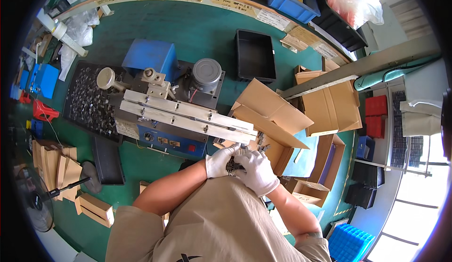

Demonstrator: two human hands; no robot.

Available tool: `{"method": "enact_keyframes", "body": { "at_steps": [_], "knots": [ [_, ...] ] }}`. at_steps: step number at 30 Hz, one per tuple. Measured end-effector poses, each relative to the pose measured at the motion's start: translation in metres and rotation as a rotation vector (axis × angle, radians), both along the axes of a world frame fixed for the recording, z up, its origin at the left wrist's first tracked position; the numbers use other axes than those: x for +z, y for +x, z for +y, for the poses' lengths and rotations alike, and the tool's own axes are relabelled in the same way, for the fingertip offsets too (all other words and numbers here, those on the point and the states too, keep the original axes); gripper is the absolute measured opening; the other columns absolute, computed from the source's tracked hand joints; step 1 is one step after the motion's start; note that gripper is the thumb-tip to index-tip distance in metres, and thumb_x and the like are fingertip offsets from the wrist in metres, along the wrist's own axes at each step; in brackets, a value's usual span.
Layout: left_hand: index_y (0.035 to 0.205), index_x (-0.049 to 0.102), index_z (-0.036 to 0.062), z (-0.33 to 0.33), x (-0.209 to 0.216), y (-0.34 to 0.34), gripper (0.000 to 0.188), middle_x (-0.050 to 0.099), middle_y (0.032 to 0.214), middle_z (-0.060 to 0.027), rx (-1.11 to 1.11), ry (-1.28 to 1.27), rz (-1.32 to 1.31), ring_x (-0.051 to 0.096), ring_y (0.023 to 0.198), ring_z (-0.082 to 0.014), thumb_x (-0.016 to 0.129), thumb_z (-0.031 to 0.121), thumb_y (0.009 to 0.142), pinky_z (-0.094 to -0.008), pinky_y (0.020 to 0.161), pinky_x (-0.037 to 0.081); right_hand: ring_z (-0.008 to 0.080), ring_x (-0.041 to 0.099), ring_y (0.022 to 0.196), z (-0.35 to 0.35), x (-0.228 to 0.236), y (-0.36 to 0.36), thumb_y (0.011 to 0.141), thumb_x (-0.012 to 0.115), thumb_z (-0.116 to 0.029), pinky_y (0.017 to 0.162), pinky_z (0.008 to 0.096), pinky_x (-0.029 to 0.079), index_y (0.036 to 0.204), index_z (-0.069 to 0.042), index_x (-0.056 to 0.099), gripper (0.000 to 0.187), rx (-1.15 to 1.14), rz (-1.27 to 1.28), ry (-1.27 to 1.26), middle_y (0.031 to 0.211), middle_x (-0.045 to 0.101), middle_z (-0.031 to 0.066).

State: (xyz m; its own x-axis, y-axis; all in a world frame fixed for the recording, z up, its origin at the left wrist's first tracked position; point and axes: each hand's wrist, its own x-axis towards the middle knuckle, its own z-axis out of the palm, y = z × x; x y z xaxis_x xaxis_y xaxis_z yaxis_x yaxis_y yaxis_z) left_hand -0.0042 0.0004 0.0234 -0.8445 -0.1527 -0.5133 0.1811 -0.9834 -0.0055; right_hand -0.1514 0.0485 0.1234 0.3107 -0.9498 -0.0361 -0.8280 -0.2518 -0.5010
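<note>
Both my hands wear white gloves and meet close to my body, at the right end of a long pale metal rail (188, 116) on a bench machine. My left hand (218, 162) is curled around a cluster of small dark metal parts (233, 166). Over the same cluster bends my right hand (257, 172), its fingers closed on the parts. The parts' exact kind is too small to make out, and the gloves partly hide them. More small dark parts (262, 142) lie just beyond my right hand, beside an open cardboard box (281, 153).
Behind the rail stand a blue machine housing (150, 57) and a round grey motor (207, 72). A black tray (89, 102) full of small metal pieces lies left. Another black tray (255, 57) sits farther back. A fan (37, 198) stands at lower left.
</note>
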Motion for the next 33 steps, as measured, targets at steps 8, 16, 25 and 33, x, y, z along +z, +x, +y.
{"method": "enact_keyframes", "body": {
  "at_steps": [8,16,25,33],
  "knots": [
    [0.137,0.052,0.007,0.005,-0.038,-0.004,0.055,0.063,0.126,-0.0158,-0.001,0.004,0.292,0.065,0.11,-0.0287,0.041,0.05,0.104,-0.0489,0.093,0.055,0.0255,0.07,0.074,-0.011,0.009,-0.023,0.081,0.076,-0.012,0.07,0.0341,0.055,0.094,0.0,0.07,0.019,-0.307,-0.451,0.556,0.083,0.071,0.0161],
    [0.135,0.055,0.0056,-0.003,-0.018,0.0,0.059,0.065,0.122,-0.0195,-0.047,0.139,0.18,0.065,0.111,-0.0355,0.037,0.053,0.104,-0.0518,0.095,0.055,0.0316,0.065,0.082,-0.023,0.017,-0.047,0.083,0.068,0.001,0.075,0.0383,0.052,0.097,-0.002,0.062,0.015,-0.337,-0.226,-0.122,0.091,0.067,0.0137],
    [0.136,0.054,0.0074,-0.005,-0.014,0.004,0.061,0.066,0.121,-0.0198,-0.039,0.106,0.141,0.064,0.112,-0.0365,0.03,0.055,0.105,-0.0526,0.096,0.054,0.0335,0.063,0.088,-0.043,0.012,-0.032,0.081,0.07,0.003,0.08,0.0414,0.05,0.095,-0.005,0.062,0.018,-0.231,-0.189,-0.234,0.093,0.067,0.0125],
    [0.137,0.051,0.0097,-0.007,-0.012,0.007,0.064,0.064,0.125,-0.0204,-0.019,0.131,0.21,0.061,0.117,-0.0402,0.028,0.059,0.104,-0.0574,0.097,0.051,0.0318,0.063,0.078,-0.034,0.015,-0.019,0.075,0.077,-0.002,0.07,0.0397,0.051,0.102,-0.006,0.07,0.029,-0.328,-0.267,-0.388,0.09,0.065,0.0121]
  ]
}}
